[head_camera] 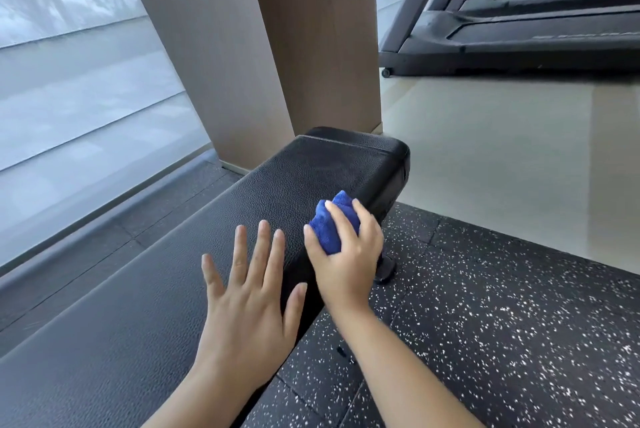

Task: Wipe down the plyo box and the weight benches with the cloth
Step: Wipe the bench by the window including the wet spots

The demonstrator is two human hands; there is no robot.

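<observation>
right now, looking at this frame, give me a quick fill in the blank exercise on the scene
1. The bunched cloth gripped by the right hand is ____ in colour.
2. The left hand, fingers spread, holds ____.
3. Beyond the black weight bench, at top right, stands a ____.
Missing words: blue; nothing; treadmill

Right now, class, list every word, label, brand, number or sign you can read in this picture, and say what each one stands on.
Nothing here can be read.
On the side rail of the treadmill: a faint pale mark, perhaps a brand, too blurred to read.
On the weight bench, the cloth and the speckled floor mat: no lettering shows.
</observation>
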